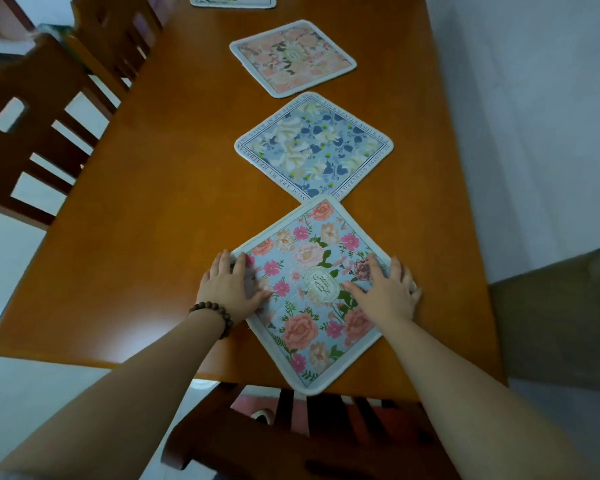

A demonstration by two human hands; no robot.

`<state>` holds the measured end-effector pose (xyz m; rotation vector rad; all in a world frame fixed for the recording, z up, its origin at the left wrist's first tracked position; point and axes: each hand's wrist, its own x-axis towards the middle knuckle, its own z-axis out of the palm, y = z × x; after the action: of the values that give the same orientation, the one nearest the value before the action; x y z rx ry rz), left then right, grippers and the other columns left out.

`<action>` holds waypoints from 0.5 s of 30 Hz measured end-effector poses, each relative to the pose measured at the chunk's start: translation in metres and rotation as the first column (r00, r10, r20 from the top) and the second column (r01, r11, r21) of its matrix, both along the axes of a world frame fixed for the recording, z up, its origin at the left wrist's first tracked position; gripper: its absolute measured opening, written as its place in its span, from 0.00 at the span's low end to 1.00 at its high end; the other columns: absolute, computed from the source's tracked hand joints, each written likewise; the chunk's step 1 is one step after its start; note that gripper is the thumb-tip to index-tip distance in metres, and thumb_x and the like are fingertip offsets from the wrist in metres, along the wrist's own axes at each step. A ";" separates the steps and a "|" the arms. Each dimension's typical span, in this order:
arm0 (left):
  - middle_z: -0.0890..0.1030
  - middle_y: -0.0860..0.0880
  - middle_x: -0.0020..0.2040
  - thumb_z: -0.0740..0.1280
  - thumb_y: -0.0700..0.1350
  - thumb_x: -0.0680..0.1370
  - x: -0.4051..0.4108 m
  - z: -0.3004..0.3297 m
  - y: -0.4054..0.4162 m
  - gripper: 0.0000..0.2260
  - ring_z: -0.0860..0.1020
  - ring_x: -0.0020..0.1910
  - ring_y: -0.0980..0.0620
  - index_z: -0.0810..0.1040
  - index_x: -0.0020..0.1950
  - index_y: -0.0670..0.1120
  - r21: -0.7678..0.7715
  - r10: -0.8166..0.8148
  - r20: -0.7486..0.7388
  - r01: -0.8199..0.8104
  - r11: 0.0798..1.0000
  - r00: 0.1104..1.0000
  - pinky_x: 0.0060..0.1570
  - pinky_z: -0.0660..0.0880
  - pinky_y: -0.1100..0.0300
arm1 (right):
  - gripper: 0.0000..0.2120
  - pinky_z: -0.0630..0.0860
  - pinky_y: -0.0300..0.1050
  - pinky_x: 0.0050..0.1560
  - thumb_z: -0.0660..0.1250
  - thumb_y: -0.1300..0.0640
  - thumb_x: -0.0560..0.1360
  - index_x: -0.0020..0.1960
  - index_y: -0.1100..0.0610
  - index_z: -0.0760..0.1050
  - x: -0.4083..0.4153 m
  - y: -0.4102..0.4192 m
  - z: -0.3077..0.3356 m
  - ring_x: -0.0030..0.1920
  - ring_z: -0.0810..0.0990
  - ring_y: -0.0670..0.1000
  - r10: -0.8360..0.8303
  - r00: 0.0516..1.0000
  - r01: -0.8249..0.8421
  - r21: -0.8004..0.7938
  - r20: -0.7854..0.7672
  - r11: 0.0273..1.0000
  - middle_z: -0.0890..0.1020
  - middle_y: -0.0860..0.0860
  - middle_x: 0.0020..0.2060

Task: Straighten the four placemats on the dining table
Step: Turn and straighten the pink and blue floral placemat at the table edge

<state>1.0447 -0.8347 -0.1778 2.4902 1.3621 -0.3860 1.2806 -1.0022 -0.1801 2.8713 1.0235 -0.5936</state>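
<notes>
Several square placemats lie in a row down the wooden dining table [136,209]. The nearest, light blue with pink flowers [309,258], sits turned like a diamond, one corner at the table's front edge. My left hand [231,287] presses flat on its left corner, fingers spread. My right hand [385,292] lies flat on its right corner. Its far corner overlaps the blue-and-white floral mat [314,147], also turned diagonal. Beyond lies a peach floral mat [293,58], skewed. A fourth mat [232,0] is cut off at the top edge.
Wooden chairs [39,133] stand along the table's left side, and another chair [291,434] is tucked under the near edge below my arms. A white wall runs along the right. A dark wooden surface [561,317] sits at the right.
</notes>
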 end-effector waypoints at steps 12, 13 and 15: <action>0.36 0.34 0.75 0.52 0.82 0.58 -0.005 0.027 -0.059 0.59 0.42 0.75 0.34 0.27 0.73 0.51 -0.238 0.248 -0.137 -0.275 0.931 0.959 0.71 0.46 0.37 | 0.50 0.41 0.71 0.69 0.51 0.19 0.62 0.76 0.40 0.38 0.021 0.009 0.016 0.76 0.36 0.59 0.135 0.990 -0.132 0.061 -0.048 0.989 0.37 0.53 0.77; 0.36 0.35 0.75 0.52 0.82 0.58 0.001 0.026 -0.069 0.59 0.41 0.75 0.34 0.27 0.73 0.51 -0.282 0.266 -0.133 -0.294 0.913 0.955 0.71 0.46 0.37 | 0.50 0.40 0.71 0.69 0.52 0.19 0.62 0.76 0.39 0.38 0.023 0.014 0.015 0.76 0.36 0.59 0.164 0.984 -0.160 0.055 -0.065 0.985 0.37 0.53 0.77; 0.37 0.35 0.76 0.53 0.82 0.59 0.012 0.025 -0.086 0.58 0.41 0.75 0.35 0.29 0.74 0.51 -0.324 0.266 -0.103 -0.285 0.902 0.958 0.72 0.45 0.38 | 0.50 0.39 0.71 0.69 0.53 0.19 0.62 0.76 0.38 0.39 0.025 0.021 0.012 0.76 0.35 0.58 0.205 0.972 -0.200 0.049 -0.114 0.979 0.36 0.53 0.77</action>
<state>1.0563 -0.9211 -0.1530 1.9922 1.5019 -0.5743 1.3056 -0.9808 -0.1685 2.7423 1.3381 -0.7429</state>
